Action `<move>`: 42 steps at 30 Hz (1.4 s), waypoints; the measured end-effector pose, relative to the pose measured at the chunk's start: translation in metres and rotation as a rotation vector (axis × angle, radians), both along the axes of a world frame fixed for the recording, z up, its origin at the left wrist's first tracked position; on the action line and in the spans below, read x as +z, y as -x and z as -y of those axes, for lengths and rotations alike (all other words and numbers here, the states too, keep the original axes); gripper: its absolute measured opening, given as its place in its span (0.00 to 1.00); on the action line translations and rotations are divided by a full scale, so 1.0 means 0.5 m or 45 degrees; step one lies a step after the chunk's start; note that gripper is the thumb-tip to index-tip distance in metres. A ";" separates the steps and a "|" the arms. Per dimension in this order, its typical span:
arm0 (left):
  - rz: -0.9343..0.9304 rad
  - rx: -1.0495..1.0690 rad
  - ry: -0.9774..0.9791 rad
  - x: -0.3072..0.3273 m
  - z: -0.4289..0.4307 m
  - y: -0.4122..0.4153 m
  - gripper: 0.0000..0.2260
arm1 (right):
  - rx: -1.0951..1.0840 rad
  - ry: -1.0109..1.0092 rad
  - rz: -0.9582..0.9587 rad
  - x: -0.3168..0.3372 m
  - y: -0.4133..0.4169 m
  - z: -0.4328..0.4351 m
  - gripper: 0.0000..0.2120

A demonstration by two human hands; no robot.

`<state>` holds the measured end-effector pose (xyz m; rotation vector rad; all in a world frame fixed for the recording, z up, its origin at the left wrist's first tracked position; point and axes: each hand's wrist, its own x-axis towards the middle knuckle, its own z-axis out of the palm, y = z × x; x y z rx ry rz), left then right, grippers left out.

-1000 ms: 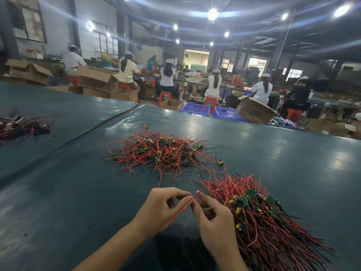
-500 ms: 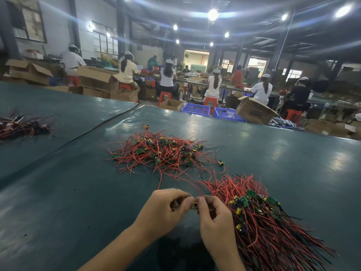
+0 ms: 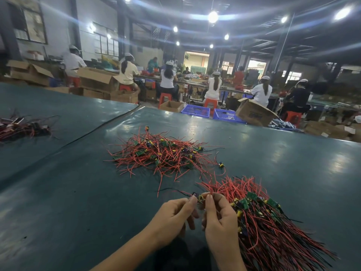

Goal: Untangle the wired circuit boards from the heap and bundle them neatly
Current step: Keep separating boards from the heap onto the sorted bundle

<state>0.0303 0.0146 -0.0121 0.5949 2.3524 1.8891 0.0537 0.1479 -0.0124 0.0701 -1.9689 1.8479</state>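
Two bare hands meet at the lower centre of the frame, above a dark teal sheet-covered worktop [image 3: 78, 212].

1. Left hand [image 3: 173, 216]: fingers [image 3: 192, 200] curled, thumb and forefinger pinching the left side of a small wired circuit board [image 3: 199, 198] that carries a yellow ring-shaped part and a purple part.
2. Right hand [image 3: 220, 218]: fingers curled likewise, pinching the same board from the right. A thin black lead [image 3: 170, 189] trails from the board to the left.
3. Loose tangled heap of red-wired green circuit boards [image 3: 166, 155]: centre of the frame, lying on the worktop beyond the hands and apart from them. One yellow-and-black part [image 3: 221, 164] lies at its right edge.
4. Aligned bundle of red and black wires with green boards [image 3: 273, 227]: lower right, just beside the right hand. The boards are gathered at its upper end and the wires fan toward the lower right corner.
5. Smaller dark red wire pile [image 3: 21, 128]: left edge, on the adjoining worktop section.
6. Background, upper half: seated people in white caps at long tables, red plastic stools [image 3: 165, 98], open brown cardboard boxes [image 3: 254, 112] and two blue plastic crates [image 3: 196, 110].
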 end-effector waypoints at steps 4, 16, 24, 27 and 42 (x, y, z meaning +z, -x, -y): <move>-0.148 0.078 -0.063 0.003 0.003 0.003 0.28 | 0.033 -0.043 -0.009 0.003 -0.003 0.007 0.08; -0.135 0.028 -0.173 0.010 -0.005 -0.010 0.16 | 0.110 0.066 0.011 0.022 -0.016 0.017 0.08; -0.315 0.185 -0.251 0.015 -0.007 -0.016 0.23 | -0.045 0.900 0.392 0.036 0.001 0.019 0.07; -0.384 0.236 -0.258 0.017 0.002 -0.012 0.22 | -0.122 1.061 0.410 0.046 0.007 -0.008 0.08; -0.318 0.166 -0.133 0.006 -0.003 -0.012 0.09 | 0.072 0.462 0.166 0.021 -0.006 0.023 0.08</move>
